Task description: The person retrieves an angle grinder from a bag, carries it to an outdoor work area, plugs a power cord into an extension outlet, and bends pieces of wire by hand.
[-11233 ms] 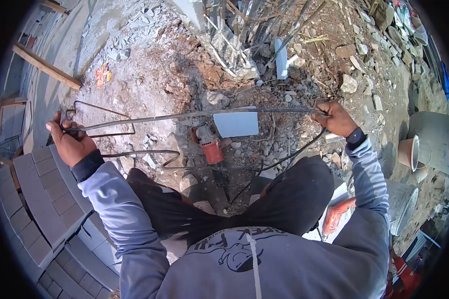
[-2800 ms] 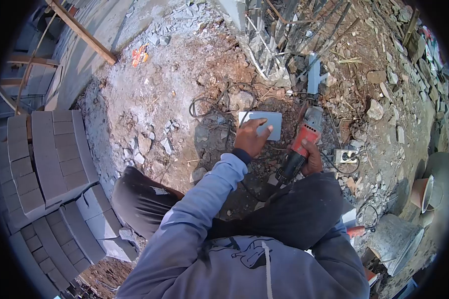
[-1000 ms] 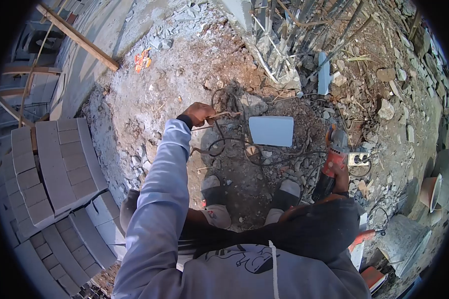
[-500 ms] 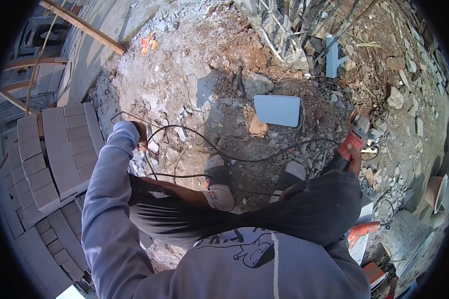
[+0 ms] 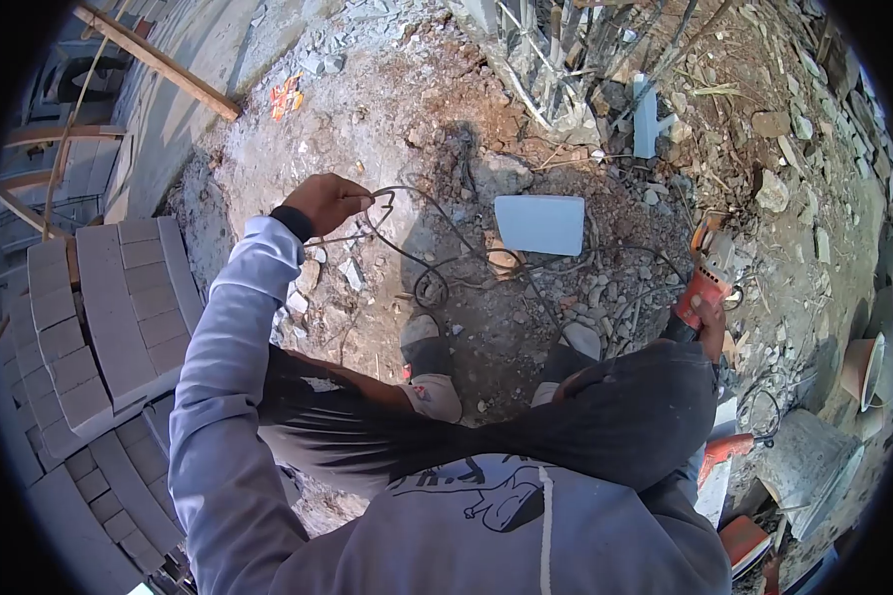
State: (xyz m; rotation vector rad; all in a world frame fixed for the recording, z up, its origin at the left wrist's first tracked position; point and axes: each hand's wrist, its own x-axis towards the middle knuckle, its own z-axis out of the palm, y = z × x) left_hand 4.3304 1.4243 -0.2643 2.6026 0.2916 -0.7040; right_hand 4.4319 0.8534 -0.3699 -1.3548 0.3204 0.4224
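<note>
My left hand [image 5: 329,203] is closed in a pinch on a dark power cable [image 5: 486,256], held above the ground left of centre. The cable hangs in loose loops and runs across to the right. My right hand [image 5: 706,322] is wrapped round the red body of an angle grinder [image 5: 702,282], out beside my right knee. Its metal guard and disc end points away from me; the disc itself is hard to make out. Between the hands, a pale grey block piece [image 5: 541,225] lies flat on the rubble, with the cable passing just below it.
Stacked grey blocks [image 5: 134,297] stand at left, near a wooden beam [image 5: 159,59]. A bundle of rods [image 5: 556,59] rises at the top, beside another pale piece [image 5: 645,117]. A second red tool [image 5: 726,451] and a bucket [image 5: 861,372] lie at right. Loose stones cover the ground.
My left hand has moved forward and to the right, raising the cable, which now forms several loops near the middle. The right hand stays round the grinder in nearly the same place.
</note>
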